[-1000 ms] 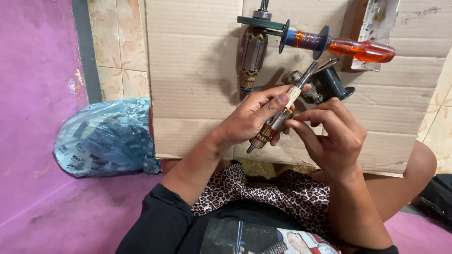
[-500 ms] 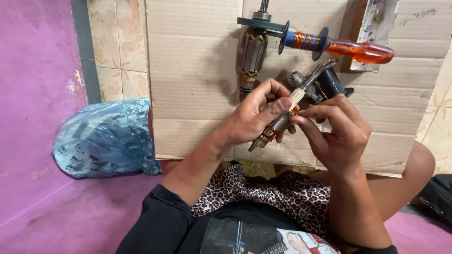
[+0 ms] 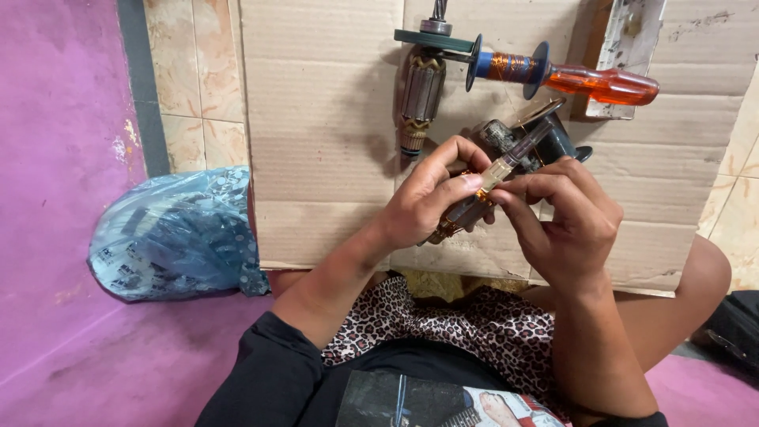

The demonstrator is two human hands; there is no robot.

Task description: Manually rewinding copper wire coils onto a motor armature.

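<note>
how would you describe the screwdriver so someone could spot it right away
Start at the flat cardboard sheet spread over the tiled floor and look to its top right part. The screwdriver lies there sideways, above both hands. Its clear orange handle and the copper wire wound between two blue discs on its shaft set it apart from the grey motor part beside it.

Middle of small motor armature (image 3: 474, 198) buried under curled fingers of left hand (image 3: 431, 198) and right hand (image 3: 565, 217), only shaft tip and copper end showing. Dark round motor part (image 3: 545, 142) just behind hands half covered by knuckles, shape unclear. Above hands, shaft of larger armature (image 3: 423, 87) cut by top edge. White-framed piece (image 3: 628, 39) above right hand also cropped at top. Contents of blue plastic bag (image 3: 174, 237), well left of left hand, too crumpled to make out. Dark object (image 3: 731, 336) right of right forearm cut by edge, unidentifiable. Lap and lower arms cropped at bottom.
</note>
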